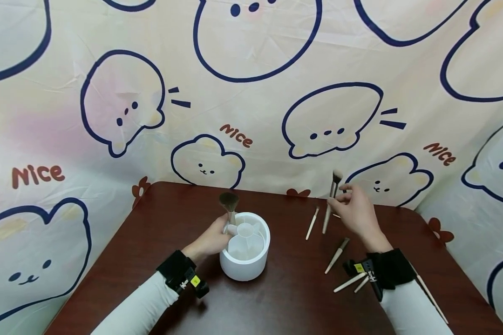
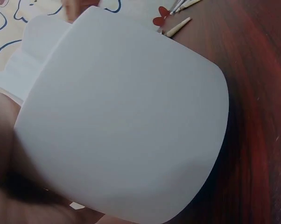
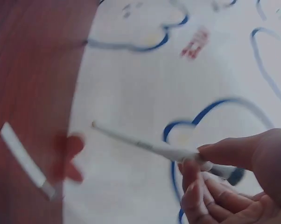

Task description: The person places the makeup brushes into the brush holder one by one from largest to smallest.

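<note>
My left hand (image 1: 211, 239) grips the left side of a white round brush holder (image 1: 245, 270) divided into compartments. In the left wrist view the holder's smooth wall (image 2: 126, 112) fills most of the picture, tilted, with fingers along its left and lower edge. One fluffy makeup brush (image 1: 228, 202) stands bristles up in the holder, beside the left fingers. Over the table's back right part, my right hand (image 1: 356, 211) pinches a second makeup brush (image 1: 333, 188) between thumb and fingers near its ferrule. Its bristles point up and its pale handle (image 3: 150, 145) hangs down.
Several makeup brushes lie loose on the right side of the dark wooden table (image 1: 293, 298): a slim brush (image 1: 312, 223), a wider brush (image 1: 337, 255), others partly under the right wrist, and a long one (image 1: 431, 298) near the right forearm. A printed cloth (image 1: 264, 107) hangs behind the table.
</note>
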### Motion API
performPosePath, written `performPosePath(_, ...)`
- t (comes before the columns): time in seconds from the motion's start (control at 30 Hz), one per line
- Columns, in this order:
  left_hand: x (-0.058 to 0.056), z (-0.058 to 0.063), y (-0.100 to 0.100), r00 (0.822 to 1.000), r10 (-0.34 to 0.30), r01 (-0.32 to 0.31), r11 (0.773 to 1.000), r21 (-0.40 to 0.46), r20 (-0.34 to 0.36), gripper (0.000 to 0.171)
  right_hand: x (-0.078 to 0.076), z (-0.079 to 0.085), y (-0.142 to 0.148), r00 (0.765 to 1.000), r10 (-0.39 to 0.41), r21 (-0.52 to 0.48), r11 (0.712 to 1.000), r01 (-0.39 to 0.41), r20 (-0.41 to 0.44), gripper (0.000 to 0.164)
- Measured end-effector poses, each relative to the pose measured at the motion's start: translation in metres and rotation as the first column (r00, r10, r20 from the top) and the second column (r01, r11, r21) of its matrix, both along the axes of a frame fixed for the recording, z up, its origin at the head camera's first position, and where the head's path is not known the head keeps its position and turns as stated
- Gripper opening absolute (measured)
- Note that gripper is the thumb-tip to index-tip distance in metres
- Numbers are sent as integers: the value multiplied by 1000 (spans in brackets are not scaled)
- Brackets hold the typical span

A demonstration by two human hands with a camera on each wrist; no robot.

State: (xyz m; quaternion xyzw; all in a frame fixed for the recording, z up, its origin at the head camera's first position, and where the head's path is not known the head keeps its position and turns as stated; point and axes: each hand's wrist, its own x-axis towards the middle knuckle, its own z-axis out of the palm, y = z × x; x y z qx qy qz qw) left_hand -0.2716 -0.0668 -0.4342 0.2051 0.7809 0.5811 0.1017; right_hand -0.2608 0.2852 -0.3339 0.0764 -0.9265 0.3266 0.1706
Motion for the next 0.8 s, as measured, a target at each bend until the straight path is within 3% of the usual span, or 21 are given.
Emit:
performPosePath(0.2,3,-1,8,999,-33,33,999,9,-27,62,7,24,-49,989,136,-152,978,-143,-55,30)
performPosePath(0.47,7,-1,16,1000,-26,26,1000,-7,-7,63,35,53,-116,938,323,-262,901,-345,-123,15)
performPosePath(0.8,9,2,15,997,-37,38,999,4,-61,58,36,38,-148,919,385,-242,886,-395,-89,9)
